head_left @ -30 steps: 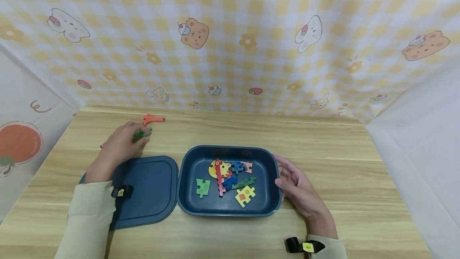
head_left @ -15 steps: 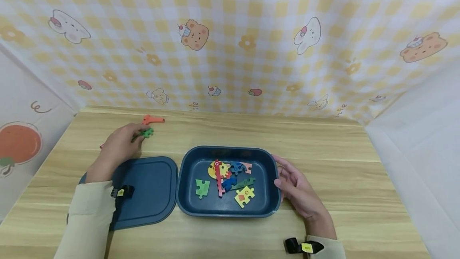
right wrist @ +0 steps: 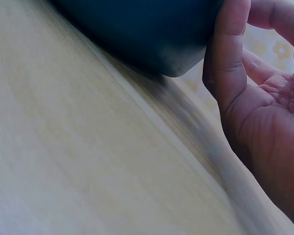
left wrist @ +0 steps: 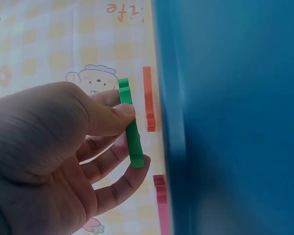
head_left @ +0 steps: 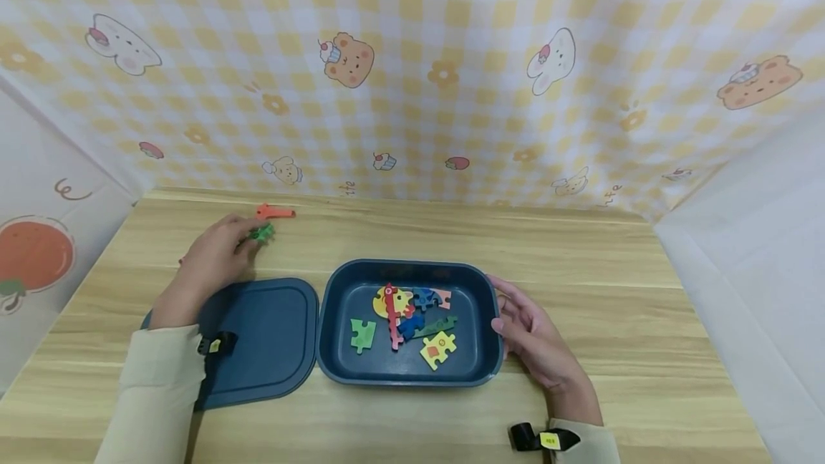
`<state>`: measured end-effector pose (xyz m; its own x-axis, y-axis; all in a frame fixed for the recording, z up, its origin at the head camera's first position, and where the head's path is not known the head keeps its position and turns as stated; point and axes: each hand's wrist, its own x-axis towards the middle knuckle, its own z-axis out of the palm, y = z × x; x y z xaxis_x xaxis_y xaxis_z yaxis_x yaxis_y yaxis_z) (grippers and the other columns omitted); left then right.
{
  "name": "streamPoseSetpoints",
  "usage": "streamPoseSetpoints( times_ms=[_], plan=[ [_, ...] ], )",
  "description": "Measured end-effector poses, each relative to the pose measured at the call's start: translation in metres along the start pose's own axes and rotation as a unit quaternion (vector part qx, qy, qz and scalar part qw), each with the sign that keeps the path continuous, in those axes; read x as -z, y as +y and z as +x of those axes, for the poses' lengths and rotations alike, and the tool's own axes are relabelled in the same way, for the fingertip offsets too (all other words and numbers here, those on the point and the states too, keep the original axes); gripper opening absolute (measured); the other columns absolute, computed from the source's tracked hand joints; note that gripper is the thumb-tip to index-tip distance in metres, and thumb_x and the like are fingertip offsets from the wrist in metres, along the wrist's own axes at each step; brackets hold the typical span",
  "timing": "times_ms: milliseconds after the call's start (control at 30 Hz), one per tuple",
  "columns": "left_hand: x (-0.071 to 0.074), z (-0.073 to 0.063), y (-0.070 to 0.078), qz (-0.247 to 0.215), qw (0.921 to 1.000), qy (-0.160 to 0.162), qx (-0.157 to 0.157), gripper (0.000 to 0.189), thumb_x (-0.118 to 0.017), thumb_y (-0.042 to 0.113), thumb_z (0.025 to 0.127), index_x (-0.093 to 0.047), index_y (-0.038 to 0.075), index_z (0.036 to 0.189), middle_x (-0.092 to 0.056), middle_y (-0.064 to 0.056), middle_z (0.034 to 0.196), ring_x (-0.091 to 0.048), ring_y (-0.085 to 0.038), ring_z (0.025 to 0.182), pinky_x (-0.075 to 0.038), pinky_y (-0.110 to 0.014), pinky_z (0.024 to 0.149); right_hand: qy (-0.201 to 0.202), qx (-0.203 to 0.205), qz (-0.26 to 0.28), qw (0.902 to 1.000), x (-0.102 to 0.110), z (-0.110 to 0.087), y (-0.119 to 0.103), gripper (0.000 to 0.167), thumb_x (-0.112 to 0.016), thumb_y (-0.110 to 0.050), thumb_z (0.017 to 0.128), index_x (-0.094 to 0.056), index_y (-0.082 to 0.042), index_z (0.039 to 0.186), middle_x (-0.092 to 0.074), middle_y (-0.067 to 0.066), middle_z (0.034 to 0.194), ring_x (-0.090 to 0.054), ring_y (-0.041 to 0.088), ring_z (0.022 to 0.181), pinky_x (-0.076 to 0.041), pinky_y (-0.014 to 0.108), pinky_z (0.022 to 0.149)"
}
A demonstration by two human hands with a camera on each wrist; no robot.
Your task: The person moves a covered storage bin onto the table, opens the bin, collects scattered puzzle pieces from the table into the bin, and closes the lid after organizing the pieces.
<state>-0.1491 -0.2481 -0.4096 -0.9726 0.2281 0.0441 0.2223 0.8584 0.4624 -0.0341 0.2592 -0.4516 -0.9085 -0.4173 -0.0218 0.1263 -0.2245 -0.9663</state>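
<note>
My left hand (head_left: 219, 256) pinches a green puzzle piece (left wrist: 134, 142) between thumb and fingers, above the back left of the table. In the left wrist view the piece stands on edge, its thin side showing. An orange-red puzzle piece (head_left: 277, 213) lies just beyond the fingertips. A pink puzzle piece (left wrist: 161, 200) is mostly hidden behind the left hand in the head view. At the right end of a dark blue box (head_left: 412, 382), my right hand (head_left: 538, 342) holds the side, thumb at the rim and fingers along the outer wall.
Inside the box lie several puzzle pieces, among them a light green one (head_left: 363, 335), a yellow one (head_left: 438, 350) and a long red one (head_left: 392, 317). The dark blue lid (head_left: 273, 342) lies flat left of the box, under the left forearm. A checked curtain (head_left: 412, 92) hangs behind the table.
The green piece has shifted and turned slightly in my left fingers, which stay near the same spot. My right hand and the box have kept their place.
</note>
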Motion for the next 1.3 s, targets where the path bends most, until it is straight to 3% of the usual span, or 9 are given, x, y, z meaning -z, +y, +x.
streamPoseSetpoints(
  times_ms=[400,667,833,1033,1300],
  plan=[
    [0.009,-0.003,0.018,-0.023,0.9995,0.005,-0.02,0.042,-0.061,-0.006,0.1,-0.062,-0.002,0.142,-0.056,-0.036,0.142,-0.055,-0.051,0.126,-0.051,-0.07,0.096,-0.002,0.0,-0.002,1.0,0.003,0.003,0.0,0.062,-0.051,0.004,0.107,-0.031,-0.006,0.165,-0.068,0.004,0.121,-0.071,0.006,0.084,-0.061,0.019,0.062],
    [0.017,-0.009,0.037,-0.011,0.9982,0.021,-0.056,0.046,-0.066,-0.007,0.099,-0.064,0.004,0.143,-0.064,-0.027,0.129,-0.061,-0.037,0.101,-0.053,-0.046,0.076,0.0,-0.002,0.003,1.0,0.003,0.001,0.002,0.063,-0.051,0.004,0.106,-0.031,-0.007,0.165,-0.068,0.004,0.122,-0.072,0.007,0.085,-0.062,0.019,0.062],
    [0.02,-0.012,0.051,-0.022,0.9954,0.016,-0.092,0.046,-0.069,-0.008,0.096,-0.068,0.008,0.14,-0.068,-0.02,0.12,-0.067,-0.032,0.098,-0.055,-0.034,0.072,0.005,-0.002,0.002,1.0,0.003,0.001,0.002,0.063,-0.051,0.005,0.106,-0.031,-0.008,0.165,-0.067,0.004,0.123,-0.073,0.008,0.085,-0.063,0.02,0.062],
    [0.02,-0.017,0.065,-0.059,0.9945,-0.015,-0.085,0.047,-0.068,-0.003,0.1,-0.066,0.013,0.143,-0.065,-0.018,0.129,-0.066,-0.029,0.101,-0.056,-0.023,0.071,0.006,-0.004,0.001,1.0,0.003,0.0,0.001,0.064,-0.051,0.005,0.106,-0.03,-0.008,0.165,-0.067,0.004,0.124,-0.073,0.008,0.086,-0.063,0.021,0.062],
    [0.018,-0.024,0.09,-0.1,0.9877,-0.037,-0.114,0.042,-0.068,0.001,0.101,-0.067,0.014,0.142,-0.064,-0.015,0.131,-0.067,-0.026,0.103,-0.059,-0.021,0.077,0.005,-0.003,-0.001,1.0,0.003,0.0,0.003,0.064,-0.051,0.005,0.106,-0.03,-0.008,0.166,-0.067,0.004,0.121,-0.073,0.008,0.084,-0.063,0.021,0.062]
  ],
)
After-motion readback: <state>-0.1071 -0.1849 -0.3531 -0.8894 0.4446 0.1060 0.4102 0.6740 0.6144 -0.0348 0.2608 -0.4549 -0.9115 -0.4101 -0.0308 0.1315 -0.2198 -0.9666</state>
